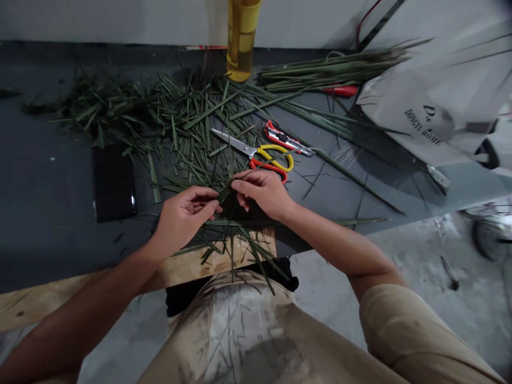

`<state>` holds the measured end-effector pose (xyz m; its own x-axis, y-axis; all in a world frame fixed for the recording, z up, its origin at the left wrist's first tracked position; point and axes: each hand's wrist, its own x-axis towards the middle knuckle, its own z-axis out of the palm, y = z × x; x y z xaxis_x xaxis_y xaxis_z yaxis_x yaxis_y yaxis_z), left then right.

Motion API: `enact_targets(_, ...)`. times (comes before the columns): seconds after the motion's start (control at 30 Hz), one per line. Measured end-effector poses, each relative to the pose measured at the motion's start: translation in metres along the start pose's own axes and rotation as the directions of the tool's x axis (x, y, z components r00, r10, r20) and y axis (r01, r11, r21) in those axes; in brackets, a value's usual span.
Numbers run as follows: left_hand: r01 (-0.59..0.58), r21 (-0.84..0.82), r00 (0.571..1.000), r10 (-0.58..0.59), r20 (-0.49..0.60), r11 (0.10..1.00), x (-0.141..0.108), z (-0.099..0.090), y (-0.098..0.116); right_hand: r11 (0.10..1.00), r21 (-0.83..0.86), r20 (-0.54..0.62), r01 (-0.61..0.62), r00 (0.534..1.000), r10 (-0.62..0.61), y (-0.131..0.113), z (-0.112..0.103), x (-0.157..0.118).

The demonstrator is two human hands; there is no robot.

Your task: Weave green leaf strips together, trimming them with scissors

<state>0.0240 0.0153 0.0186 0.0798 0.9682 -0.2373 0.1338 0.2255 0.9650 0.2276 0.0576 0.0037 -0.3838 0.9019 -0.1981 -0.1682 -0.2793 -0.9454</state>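
Observation:
Both of my hands meet over the table's front part, around a small dark green piece of leaf [226, 193]. My left hand [187, 213] pinches its left end between thumb and fingers. On the upper right end, the thumb and fingertips of my right hand [262, 193] are pressed together. A thin green strand runs from near my right fingertips toward the right. Just beyond my right hand lie scissors [258, 153] with one yellow and one red handle. Cut green leaf strips [192, 133] are heaped beyond my hands, and more strips hang over the wooden edge below them.
A red box cutter [286, 138] lies behind the scissors. A black phone [114, 184] is at left. At the back stand a yellow bottle [240, 42] and a leaf bundle [328, 69], with a white bag [424, 117] at right. A wooden board [216, 261] borders the front.

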Motion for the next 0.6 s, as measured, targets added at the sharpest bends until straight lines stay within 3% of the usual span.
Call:
enact_targets(0.33,-0.084,0.082,0.996,0.084,0.005,0.993,-0.0001,-0.0031,0.0063,0.999,0.05,-0.012,0.022,1.0,-0.022,0.0021,-0.0002,0.0002)
enact_targets(0.6,-0.021,0.099,0.999,0.017,0.035,0.995,0.0029,-0.0055,0.0027,0.998,-0.042,0.02,0.038,0.999,-0.037,0.0055,-0.0014,0.0003)
